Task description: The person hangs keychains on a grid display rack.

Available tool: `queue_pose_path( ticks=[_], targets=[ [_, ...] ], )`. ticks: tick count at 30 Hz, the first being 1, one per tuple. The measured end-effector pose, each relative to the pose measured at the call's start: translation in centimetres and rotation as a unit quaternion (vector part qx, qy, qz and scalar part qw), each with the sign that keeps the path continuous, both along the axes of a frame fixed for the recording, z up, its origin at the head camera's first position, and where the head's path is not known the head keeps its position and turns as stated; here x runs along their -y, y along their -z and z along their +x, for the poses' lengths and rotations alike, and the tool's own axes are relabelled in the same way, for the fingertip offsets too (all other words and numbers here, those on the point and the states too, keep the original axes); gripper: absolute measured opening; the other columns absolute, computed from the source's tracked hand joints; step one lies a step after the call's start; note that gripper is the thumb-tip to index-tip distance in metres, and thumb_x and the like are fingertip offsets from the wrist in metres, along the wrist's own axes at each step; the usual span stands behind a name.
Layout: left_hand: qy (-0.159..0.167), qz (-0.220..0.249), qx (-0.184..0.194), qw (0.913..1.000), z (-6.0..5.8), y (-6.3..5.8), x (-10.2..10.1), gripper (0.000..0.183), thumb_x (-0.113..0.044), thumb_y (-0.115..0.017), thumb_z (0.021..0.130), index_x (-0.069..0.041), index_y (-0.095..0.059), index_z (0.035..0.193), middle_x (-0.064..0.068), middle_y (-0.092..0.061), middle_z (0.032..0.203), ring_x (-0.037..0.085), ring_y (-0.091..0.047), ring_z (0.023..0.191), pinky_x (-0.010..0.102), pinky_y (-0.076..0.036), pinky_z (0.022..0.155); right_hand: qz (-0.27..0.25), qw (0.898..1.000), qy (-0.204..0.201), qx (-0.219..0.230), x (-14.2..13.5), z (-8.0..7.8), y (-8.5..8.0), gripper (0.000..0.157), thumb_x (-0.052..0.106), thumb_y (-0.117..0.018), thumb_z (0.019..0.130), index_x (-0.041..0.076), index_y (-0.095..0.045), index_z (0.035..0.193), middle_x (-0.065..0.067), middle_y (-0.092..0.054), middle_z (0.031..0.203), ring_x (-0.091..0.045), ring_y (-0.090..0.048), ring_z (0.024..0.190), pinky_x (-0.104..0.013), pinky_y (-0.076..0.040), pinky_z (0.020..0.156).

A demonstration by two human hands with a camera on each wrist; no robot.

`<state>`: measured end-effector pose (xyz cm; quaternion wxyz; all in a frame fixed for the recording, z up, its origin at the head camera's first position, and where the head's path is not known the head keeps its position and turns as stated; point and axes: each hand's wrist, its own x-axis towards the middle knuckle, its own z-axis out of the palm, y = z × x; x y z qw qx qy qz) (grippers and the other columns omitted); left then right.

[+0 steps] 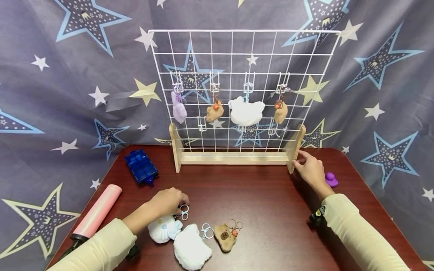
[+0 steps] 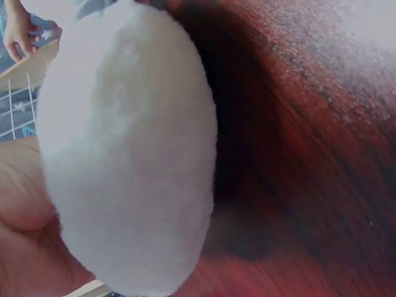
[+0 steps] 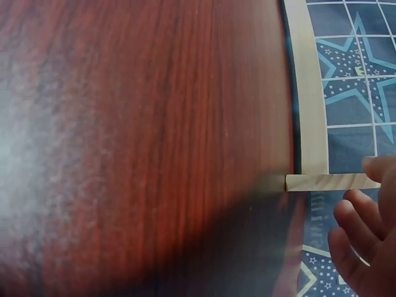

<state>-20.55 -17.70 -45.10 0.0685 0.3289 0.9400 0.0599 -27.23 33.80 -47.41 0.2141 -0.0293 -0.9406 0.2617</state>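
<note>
My left hand is at the front left, its fingers bent down at the top of a white cat-face plush keychain beside its light-blue ring. In the left wrist view the white plush fills the middle and hides the fingertips; the hand appears to pinch the keychain near its clasp. At the back right my right hand grips the wooden side foot of a white wire grid rack. The right wrist view has the thumb on one side of that wood and the fingers on the other.
Beside the left hand lie a white cloud-like plush and a brown bear plush. Several plush keychains hang on the rack's hooks. A blue plastic tray, a pink cylinder and a purple duck-like toy stand around the table's edges.
</note>
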Motion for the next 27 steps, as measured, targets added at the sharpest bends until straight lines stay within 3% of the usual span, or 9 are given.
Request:
queue_pose_path(
  ticks=[14,27],
  targets=[
    [-0.013,0.028,0.031,0.9990,0.14,-0.01,-0.05,0.027,-0.008,-0.089,0.070,-0.020,-0.068,0.082,-0.011,-0.056,0.065,0.004,-0.049,0.061,0.026,-0.043,0.055,0.006,1.000,0.023,0.004,0.24,-0.07,0.07,0.044,0.025,-0.072,0.091,0.013,-0.067,0.133,-0.012,-0.079,0.094,-0.046,-0.072,0.096,-0.057,-0.049,0.077],
    [0.019,0.057,0.030,0.9977,-0.01,0.22,0.13,0.028,-0.002,-0.083,0.072,-0.020,-0.061,0.074,-0.013,-0.054,0.062,0.000,-0.047,0.058,0.020,-0.041,0.054,0.006,0.999,0.033,0.014,0.27,-0.16,-0.12,0.045,0.025,-0.070,0.091,0.014,-0.066,0.135,-0.013,-0.079,0.090,-0.048,-0.071,0.097,-0.059,-0.050,0.080]
  ],
)
